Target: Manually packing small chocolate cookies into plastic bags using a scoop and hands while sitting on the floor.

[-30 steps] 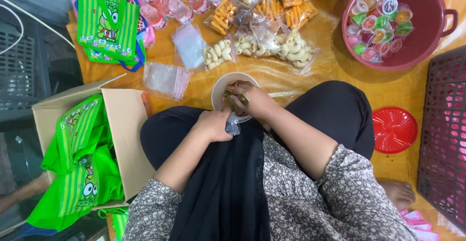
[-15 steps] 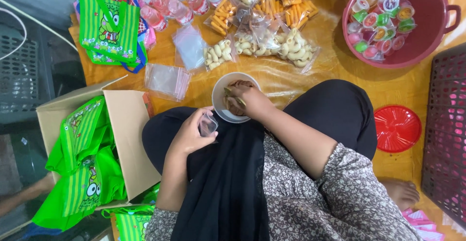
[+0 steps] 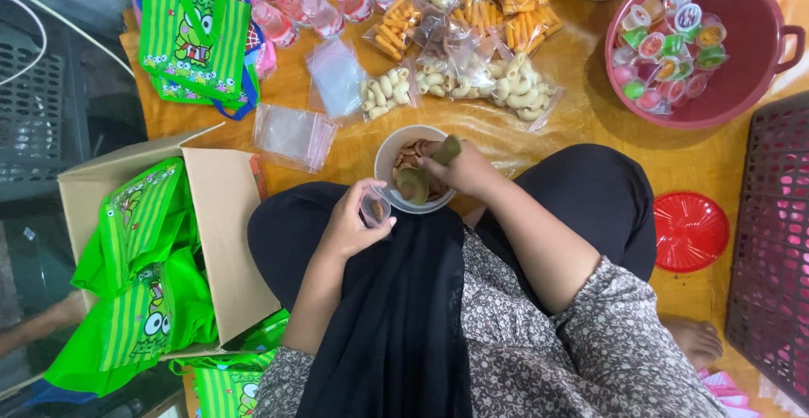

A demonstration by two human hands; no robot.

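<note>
A white bowl (image 3: 383,158) of small brown and green snack pieces rests against my lap. My right hand (image 3: 459,169) reaches into it, with a green piece pinched at the fingertips and another under the palm. My left hand (image 3: 352,222) holds a small clear plastic bag (image 3: 374,209) just left of the bowl, its mouth facing the bowl. Beyond the bowl lie filled clear bags of pale curled snacks (image 3: 518,89) and orange sticks (image 3: 396,24).
A cardboard box (image 3: 221,233) of green cartoon bags stands at left. Empty clear bags (image 3: 291,134) lie on the orange floor. A maroon basin (image 3: 750,89) of jelly cups, a red lid (image 3: 691,231) and a dark crate (image 3: 771,249) are at right.
My left hand has moved away from the bowl with the small bag and turned it open. My right hand has dipped deeper into the bowl and picked up green pieces.
</note>
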